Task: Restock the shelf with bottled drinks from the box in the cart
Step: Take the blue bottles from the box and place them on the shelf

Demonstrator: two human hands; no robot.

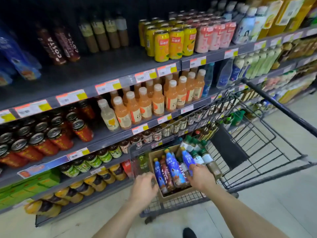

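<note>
Down at the lower centre of the frame, a cardboard box (153, 159) sits in the near end of a wire cart (267, 148), packed with upright blue-labelled and dark red Costa bottles (165, 170). Green-capped bottles (197, 148) lie just to its right in the cart. The right hand (199, 177) curls round the lower part of a blue-labelled bottle (187, 157) at the box's right side. The left hand (143, 185) is at the box's left wall with fingers curled; whether it grips the cardboard or the cart rim I cannot tell. The shelf (103, 71) fills the left and upper frame, with dark shelf Costa bottles (57, 47) standing on its top tier at upper left.
</note>
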